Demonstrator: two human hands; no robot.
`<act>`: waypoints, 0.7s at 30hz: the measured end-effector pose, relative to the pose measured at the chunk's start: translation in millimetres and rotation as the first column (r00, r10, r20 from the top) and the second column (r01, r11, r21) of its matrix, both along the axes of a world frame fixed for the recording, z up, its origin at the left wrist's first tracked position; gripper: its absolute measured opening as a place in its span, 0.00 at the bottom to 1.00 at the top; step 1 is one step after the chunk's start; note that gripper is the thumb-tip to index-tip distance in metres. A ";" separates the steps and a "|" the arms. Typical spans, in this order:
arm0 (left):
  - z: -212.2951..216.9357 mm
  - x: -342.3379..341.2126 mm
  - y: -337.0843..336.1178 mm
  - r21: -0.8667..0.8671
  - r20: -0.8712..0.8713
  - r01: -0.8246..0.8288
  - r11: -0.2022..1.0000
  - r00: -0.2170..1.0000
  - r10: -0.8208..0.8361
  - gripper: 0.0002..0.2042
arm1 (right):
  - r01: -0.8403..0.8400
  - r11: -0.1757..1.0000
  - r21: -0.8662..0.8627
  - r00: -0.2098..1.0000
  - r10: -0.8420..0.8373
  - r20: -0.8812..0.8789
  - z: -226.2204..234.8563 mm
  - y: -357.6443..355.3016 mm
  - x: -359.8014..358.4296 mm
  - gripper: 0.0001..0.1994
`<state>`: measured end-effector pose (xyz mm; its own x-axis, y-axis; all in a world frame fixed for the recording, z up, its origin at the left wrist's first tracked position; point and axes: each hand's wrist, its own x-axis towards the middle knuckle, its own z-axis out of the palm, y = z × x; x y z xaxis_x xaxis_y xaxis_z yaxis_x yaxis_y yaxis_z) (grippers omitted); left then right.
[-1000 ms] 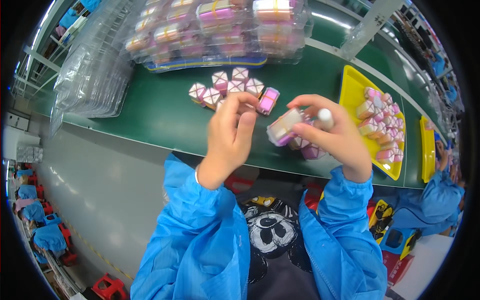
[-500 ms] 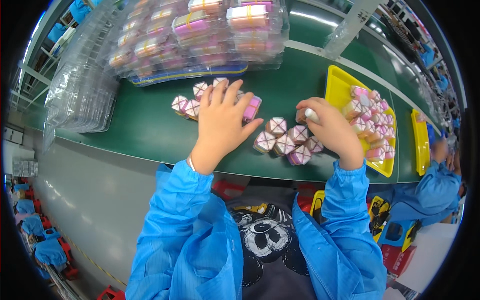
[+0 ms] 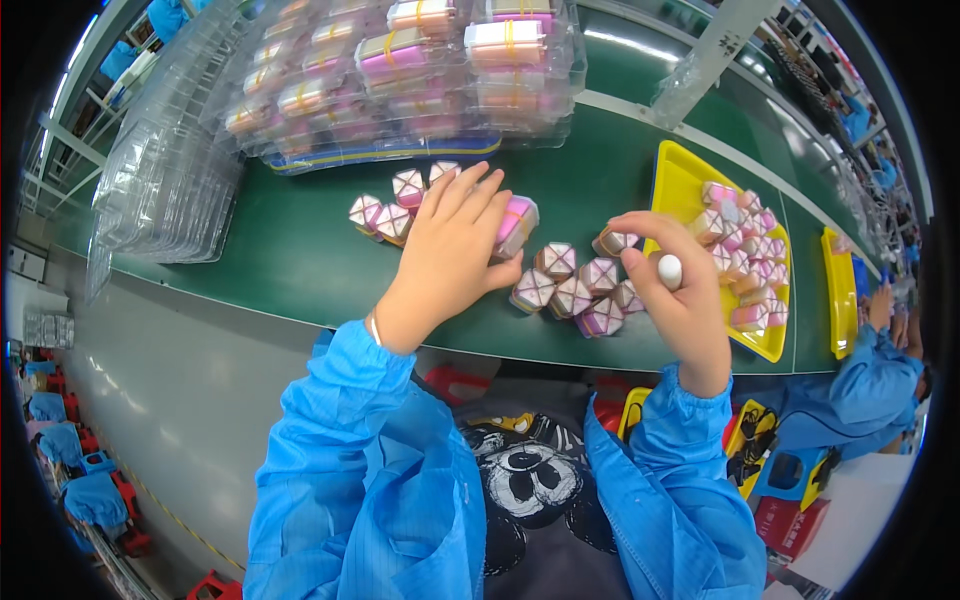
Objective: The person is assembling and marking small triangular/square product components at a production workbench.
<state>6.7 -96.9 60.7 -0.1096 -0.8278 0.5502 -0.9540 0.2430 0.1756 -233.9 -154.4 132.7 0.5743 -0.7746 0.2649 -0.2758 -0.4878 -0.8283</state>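
The left hand [image 3: 452,248] lies flat, fingers spread and extended, over the far group of small pink-and-white cubes [image 3: 392,205] on the green worktop [image 3: 270,260]. Its fingertips reach the cubes at the back of that group; one larger pink block [image 3: 517,224] sits just beside the index finger, touching the hand's right edge. The hand is open and clamps nothing.

The right hand [image 3: 672,290] is raised slightly above the worktop with the fingers curled together. A small white rounded object [image 3: 669,270] is pinched between thumb and fingers; what kind of object it is cannot be told. The tip of the forefinger touches one cube [image 3: 613,241] at the right end of the near group.

The near group of cubes [image 3: 572,288] rests on the worktop between the two hands, the pieces touching one another in a loose cluster.

To the right, a yellow tray [image 3: 683,180] holds more pink and white cubes piled along its length. A second yellow tray [image 3: 838,290] lies further right. At the far edge of the worktop, clear plastic packs [image 3: 430,60] filled with pink items stand stacked in rows. Empty clear blister trays [image 3: 165,185] are stacked at the far left. Both forearms wear blue sleeves [image 3: 370,440]. Another person in blue [image 3: 870,375] is at the right edge.
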 end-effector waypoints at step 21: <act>-59.9 -8.5 80.5 0.002 -0.506 -0.242 0.970 0.837 0.210 0.21 | -0.463 0.872 0.159 0.612 0.184 0.770 -4.4 33.8 91.8 0.14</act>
<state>-1.8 -16.4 0.8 0.3791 -0.7599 0.5281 -0.7709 0.0563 0.6345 -142.1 -120.6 128.4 0.5397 -0.6900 0.4823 0.5886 -0.1004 -0.8022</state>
